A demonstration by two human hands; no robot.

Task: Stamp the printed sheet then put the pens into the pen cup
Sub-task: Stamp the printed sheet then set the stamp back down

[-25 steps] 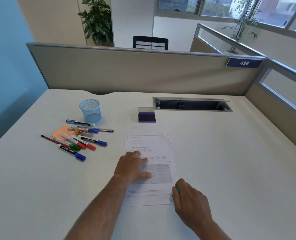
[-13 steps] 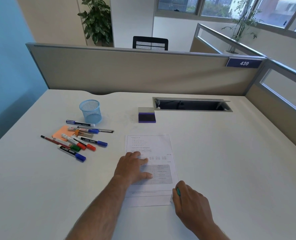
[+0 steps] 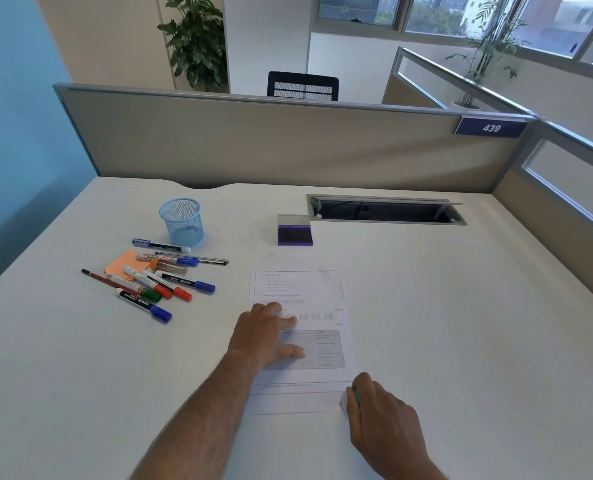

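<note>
The left hand [image 3: 269, 336] lies flat, fingers spread, on the middle of the printed sheet [image 3: 302, 337], which sits toward the near edge of the bench [image 3: 461, 323]. The right hand [image 3: 380, 415] curls its fingers around a small stamp [image 3: 348, 398] pressed at the sheet's near right corner; only a white and green sliver of it shows. To stamp well, the person should likely keep the left palm pinning the paper, press straight down with even weight, then lift vertically so the mark does not smear. The open purple ink pad [image 3: 295, 234] sits farther back, near the cable slot [image 3: 385, 211]. The markers [image 3: 156, 277] lie scattered toward the left edge, just in front of the blue mesh pen cup [image 3: 181, 221], which looks empty. The stamp's face and any printed mark are hidden beneath the hand, and the sheet's text is too small to read.
</note>
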